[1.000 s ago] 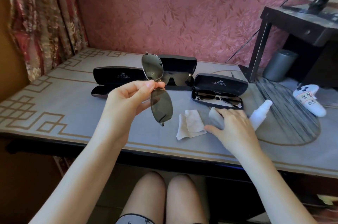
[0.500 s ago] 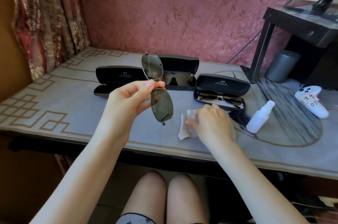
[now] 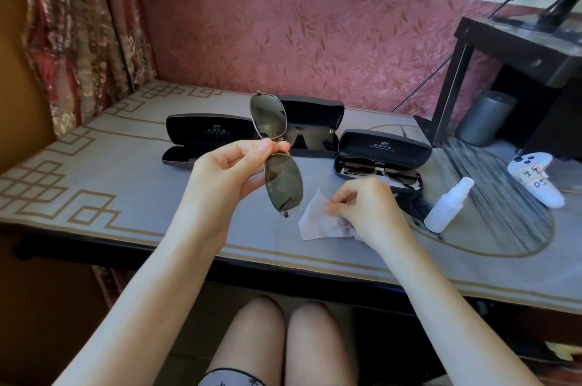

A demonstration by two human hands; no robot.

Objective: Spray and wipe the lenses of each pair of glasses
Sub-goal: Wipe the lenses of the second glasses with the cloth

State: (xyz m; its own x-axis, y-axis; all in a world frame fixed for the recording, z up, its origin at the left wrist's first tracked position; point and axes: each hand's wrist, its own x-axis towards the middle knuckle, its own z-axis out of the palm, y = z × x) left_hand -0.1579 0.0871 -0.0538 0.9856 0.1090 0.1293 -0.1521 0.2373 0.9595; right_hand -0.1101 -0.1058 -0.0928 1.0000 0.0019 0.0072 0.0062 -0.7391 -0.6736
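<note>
Two hands raised: left [image 3: 225,176] pinches sunglasses [image 3: 277,152] upright; right [image 3: 370,209] pinches cloth [image 3: 318,221].

We see dark glasses [image 3: 283,184] raised on end, a crumpled white cloth [image 3: 318,223] below, a white bottle [image 3: 445,210] upright nearby.

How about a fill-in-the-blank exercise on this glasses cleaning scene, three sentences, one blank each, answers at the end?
1. The left hand holds the sunglasses by the ____ between the two lenses.
2. The right hand pinches the white cloth, not the spray ____.
3. Behind the hands, ____ open cases lie side by side.

Missing words: bridge; bottle; three.
</note>
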